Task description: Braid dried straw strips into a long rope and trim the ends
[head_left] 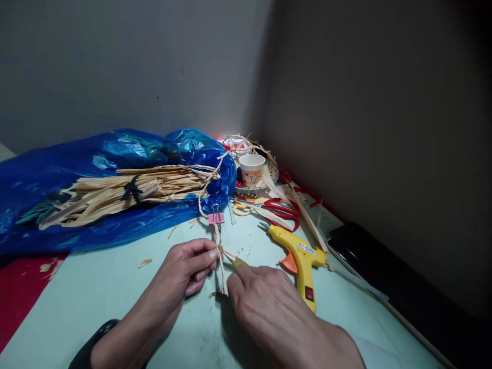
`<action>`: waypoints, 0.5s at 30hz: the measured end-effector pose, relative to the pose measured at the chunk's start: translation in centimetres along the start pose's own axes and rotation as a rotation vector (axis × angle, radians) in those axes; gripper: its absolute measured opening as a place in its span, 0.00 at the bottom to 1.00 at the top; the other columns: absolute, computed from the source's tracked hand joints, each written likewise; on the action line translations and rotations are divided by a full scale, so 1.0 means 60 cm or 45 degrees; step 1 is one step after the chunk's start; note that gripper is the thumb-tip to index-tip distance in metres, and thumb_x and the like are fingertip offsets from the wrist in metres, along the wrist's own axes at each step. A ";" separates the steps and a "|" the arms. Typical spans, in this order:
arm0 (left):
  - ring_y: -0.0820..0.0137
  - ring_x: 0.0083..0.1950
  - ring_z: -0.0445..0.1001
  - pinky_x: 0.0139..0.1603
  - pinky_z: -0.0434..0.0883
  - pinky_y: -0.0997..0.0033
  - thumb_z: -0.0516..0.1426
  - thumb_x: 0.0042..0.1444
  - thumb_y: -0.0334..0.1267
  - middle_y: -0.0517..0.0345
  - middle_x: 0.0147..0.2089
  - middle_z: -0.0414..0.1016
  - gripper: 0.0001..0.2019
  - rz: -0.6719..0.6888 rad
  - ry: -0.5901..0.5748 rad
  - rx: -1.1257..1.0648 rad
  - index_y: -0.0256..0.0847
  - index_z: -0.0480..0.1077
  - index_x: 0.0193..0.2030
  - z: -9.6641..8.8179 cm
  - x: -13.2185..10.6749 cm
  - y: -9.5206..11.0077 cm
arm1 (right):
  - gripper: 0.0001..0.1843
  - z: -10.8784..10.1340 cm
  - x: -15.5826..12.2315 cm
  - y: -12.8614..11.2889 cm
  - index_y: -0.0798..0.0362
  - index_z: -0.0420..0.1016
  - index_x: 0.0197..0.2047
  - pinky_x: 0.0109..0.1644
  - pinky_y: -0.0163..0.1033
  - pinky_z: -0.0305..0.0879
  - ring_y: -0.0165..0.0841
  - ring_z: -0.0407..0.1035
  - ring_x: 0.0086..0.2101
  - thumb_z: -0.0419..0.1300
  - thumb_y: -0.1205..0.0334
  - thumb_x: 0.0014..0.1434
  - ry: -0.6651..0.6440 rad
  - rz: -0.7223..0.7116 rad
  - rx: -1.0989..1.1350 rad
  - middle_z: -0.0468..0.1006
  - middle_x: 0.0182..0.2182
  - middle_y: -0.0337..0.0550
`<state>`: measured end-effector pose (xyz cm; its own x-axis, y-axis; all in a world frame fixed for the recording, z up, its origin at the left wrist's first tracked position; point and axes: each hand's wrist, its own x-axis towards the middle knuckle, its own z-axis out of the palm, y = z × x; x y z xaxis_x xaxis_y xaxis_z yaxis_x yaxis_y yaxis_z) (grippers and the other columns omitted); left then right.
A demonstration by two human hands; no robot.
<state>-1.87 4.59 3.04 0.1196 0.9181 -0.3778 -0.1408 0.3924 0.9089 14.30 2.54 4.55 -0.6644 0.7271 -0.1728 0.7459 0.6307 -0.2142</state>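
A thin cord of twisted dry plant fibre runs down from a pink binder clip near the middle of the table. My left hand pinches this cord just below the clip, thumb against fingers. To the right, my right hand is closed on a pale fibre strand that branches off the cord; its fingertips are partly hidden behind the hand. Another loose strand hangs down between both hands. Above the clip the cord curves up toward the back.
A yellow glue gun lies right of my right hand. Behind it are red-handled scissors and a paper cup. Bundled dry stalks rest on a blue plastic bag at left. A black object borders the right edge.
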 end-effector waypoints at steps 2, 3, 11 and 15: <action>0.84 0.18 0.45 0.17 0.41 0.79 0.61 0.51 0.37 0.66 0.23 0.62 0.07 0.003 -0.006 0.004 0.34 0.71 0.30 -0.001 0.000 0.000 | 0.09 -0.017 -0.010 0.010 0.53 0.67 0.33 0.27 0.38 0.52 0.37 0.68 0.29 0.56 0.76 0.50 0.045 0.103 0.143 0.74 0.32 0.47; 0.84 0.18 0.45 0.17 0.42 0.79 0.61 0.51 0.37 0.66 0.23 0.62 0.07 0.005 -0.008 0.017 0.34 0.71 0.29 -0.002 0.000 0.000 | 0.06 -0.029 -0.015 0.019 0.52 0.66 0.32 0.27 0.38 0.53 0.36 0.67 0.30 0.56 0.73 0.53 0.070 0.159 0.220 0.74 0.31 0.46; 0.84 0.18 0.46 0.17 0.43 0.79 0.59 0.53 0.37 0.65 0.25 0.63 0.08 0.029 -0.018 0.104 0.34 0.70 0.29 0.000 0.000 -0.002 | 0.09 -0.076 -0.023 0.064 0.50 0.65 0.31 0.27 0.36 0.51 0.28 0.58 0.23 0.52 0.60 0.62 0.346 0.160 0.517 0.69 0.22 0.36; 0.83 0.19 0.46 0.17 0.43 0.79 0.58 0.53 0.37 0.65 0.24 0.62 0.07 0.047 0.001 0.114 0.35 0.70 0.30 0.003 0.001 -0.004 | 0.09 -0.044 0.006 0.043 0.51 0.70 0.33 0.31 0.36 0.53 0.29 0.62 0.27 0.52 0.60 0.63 0.435 0.197 0.604 0.73 0.28 0.38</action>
<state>-1.66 4.57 2.83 0.1150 0.9319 -0.3439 -0.0570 0.3518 0.9343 16.13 5.17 6.48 -0.4383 0.8964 0.0655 0.6785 0.3778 -0.6300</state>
